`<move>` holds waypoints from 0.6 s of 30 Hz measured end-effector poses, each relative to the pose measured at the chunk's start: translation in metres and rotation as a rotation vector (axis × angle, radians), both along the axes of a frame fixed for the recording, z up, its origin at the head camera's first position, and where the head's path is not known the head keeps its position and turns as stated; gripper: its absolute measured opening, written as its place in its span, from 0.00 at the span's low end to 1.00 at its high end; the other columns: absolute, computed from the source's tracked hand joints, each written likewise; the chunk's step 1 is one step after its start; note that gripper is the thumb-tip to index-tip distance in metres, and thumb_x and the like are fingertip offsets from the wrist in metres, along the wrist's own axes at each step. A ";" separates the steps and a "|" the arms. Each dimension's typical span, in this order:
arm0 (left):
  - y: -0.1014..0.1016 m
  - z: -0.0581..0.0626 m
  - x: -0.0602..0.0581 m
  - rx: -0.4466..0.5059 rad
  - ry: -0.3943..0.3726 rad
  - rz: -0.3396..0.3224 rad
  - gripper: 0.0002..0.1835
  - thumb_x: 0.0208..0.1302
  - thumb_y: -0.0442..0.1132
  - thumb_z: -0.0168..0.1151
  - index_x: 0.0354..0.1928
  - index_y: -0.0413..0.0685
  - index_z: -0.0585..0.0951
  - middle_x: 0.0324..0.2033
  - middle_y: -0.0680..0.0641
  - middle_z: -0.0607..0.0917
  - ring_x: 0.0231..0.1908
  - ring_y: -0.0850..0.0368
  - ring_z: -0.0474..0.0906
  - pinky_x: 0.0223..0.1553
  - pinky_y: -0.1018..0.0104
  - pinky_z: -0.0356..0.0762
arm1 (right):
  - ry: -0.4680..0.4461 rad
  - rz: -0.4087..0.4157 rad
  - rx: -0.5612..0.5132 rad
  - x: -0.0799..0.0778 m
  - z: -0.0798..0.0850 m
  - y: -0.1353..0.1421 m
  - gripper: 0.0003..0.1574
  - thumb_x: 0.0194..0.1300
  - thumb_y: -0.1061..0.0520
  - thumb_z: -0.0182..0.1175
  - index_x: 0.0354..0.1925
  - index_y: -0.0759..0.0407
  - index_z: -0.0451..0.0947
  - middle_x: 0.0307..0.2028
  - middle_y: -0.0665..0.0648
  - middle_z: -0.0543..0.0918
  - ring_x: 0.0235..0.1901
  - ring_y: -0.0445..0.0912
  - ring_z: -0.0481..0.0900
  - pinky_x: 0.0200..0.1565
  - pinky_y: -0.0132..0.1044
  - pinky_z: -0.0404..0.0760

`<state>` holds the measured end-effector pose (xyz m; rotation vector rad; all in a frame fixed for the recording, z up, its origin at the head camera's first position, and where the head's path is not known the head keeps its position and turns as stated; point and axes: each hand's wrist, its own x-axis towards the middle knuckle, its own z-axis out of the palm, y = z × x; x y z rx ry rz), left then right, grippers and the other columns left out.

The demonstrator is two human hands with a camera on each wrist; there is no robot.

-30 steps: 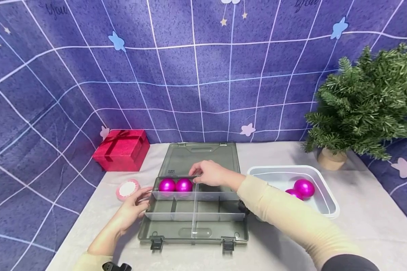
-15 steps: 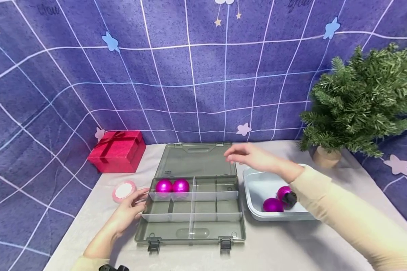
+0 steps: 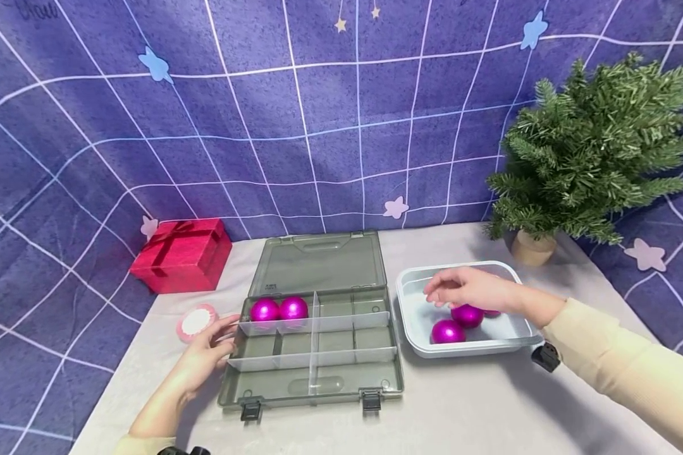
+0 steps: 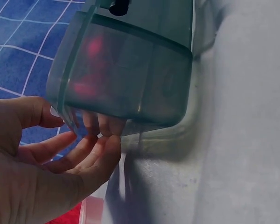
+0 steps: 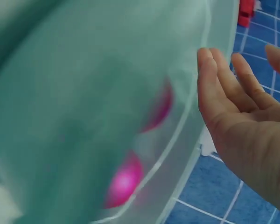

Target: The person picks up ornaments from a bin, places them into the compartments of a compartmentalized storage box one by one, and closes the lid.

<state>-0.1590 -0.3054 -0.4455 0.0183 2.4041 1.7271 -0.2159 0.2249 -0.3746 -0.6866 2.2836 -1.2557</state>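
Observation:
A grey-green see-through compartment box point(image 3: 336, 368) lies with its lid folded back. Two shiny magenta balls point(image 3: 293, 309) sit side by side in its back left compartment. My left hand point(image 3: 202, 357) rests its fingertips against the box's left side, and the left wrist view has its relaxed fingers point(image 4: 95, 156) along the wall and corner. Over the white plastic tub point(image 3: 478, 349) hovers my right hand point(image 3: 478, 291), holding nothing, its fingers loosely extended. Beneath it in the tub are magenta balls point(image 3: 448, 332), one partly hidden by the hand.
Left of the box lies a round pink-and-white object point(image 3: 196, 322). A red gift box point(image 3: 184, 253) with a dark ribbon stands at the back left. At the back right is a small artificial Christmas tree point(image 3: 586, 164). A blue patterned cloth point(image 3: 330, 151) hangs behind the table.
My right hand has left the box's back compartments and travelled right to above the tub. The left hand stays at the box's side. The head view has shifted slightly.

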 end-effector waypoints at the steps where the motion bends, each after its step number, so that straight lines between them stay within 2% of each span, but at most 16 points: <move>1: 0.000 0.000 0.000 0.001 0.000 0.000 0.34 0.67 0.23 0.51 0.75 0.31 0.60 0.68 0.25 0.66 0.52 0.61 0.75 0.38 0.63 0.79 | 0.016 0.015 0.024 0.002 -0.004 0.001 0.21 0.73 0.57 0.59 0.57 0.70 0.77 0.50 0.62 0.85 0.51 0.58 0.82 0.55 0.50 0.80; 7: 0.001 0.002 0.001 0.003 -0.001 0.002 0.34 0.67 0.22 0.50 0.75 0.30 0.59 0.68 0.25 0.66 0.52 0.62 0.75 0.38 0.64 0.78 | 0.096 0.129 0.111 0.007 -0.015 0.001 0.19 0.68 0.58 0.66 0.52 0.68 0.80 0.48 0.61 0.86 0.51 0.54 0.84 0.56 0.42 0.79; 11: 0.002 0.003 0.001 0.001 0.003 0.006 0.33 0.67 0.23 0.51 0.75 0.31 0.60 0.68 0.25 0.66 0.53 0.61 0.75 0.37 0.65 0.78 | 0.175 0.211 0.162 0.010 -0.013 -0.003 0.14 0.63 0.61 0.68 0.47 0.65 0.81 0.43 0.56 0.88 0.47 0.53 0.85 0.52 0.44 0.82; 15: 0.002 0.002 0.001 -0.003 -0.003 0.014 0.33 0.67 0.23 0.51 0.75 0.31 0.60 0.68 0.26 0.66 0.54 0.61 0.74 0.37 0.64 0.77 | 0.290 0.249 0.244 0.012 -0.013 -0.006 0.14 0.56 0.63 0.71 0.43 0.59 0.83 0.39 0.49 0.87 0.43 0.47 0.84 0.48 0.46 0.82; 18: 0.002 0.002 0.001 -0.006 -0.011 0.017 0.34 0.67 0.23 0.51 0.75 0.32 0.60 0.69 0.26 0.66 0.54 0.59 0.74 0.38 0.64 0.77 | 0.354 0.254 0.289 0.015 -0.014 -0.007 0.17 0.53 0.64 0.72 0.43 0.57 0.84 0.38 0.48 0.86 0.40 0.44 0.83 0.45 0.43 0.81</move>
